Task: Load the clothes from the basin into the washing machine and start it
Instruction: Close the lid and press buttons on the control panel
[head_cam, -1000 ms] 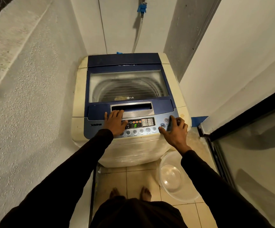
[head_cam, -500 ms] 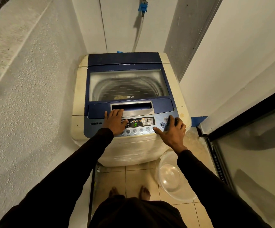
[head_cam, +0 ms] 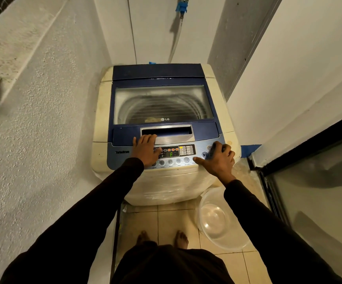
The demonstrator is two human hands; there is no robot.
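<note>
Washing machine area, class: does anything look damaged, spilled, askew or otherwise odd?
Nothing is spilled or askew. The washing machine has yellowed side panels and plastic wrap on its front; its lid is shut. The basin sits upright and empty on the floor.

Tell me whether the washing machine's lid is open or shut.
Shut. The lid lies flat on the washing machine, and the drum shows only through its clear window.

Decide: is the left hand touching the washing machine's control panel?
Touching. The head view shows the left hand lying flat on the control panel, fingers spread, no gap.
</note>
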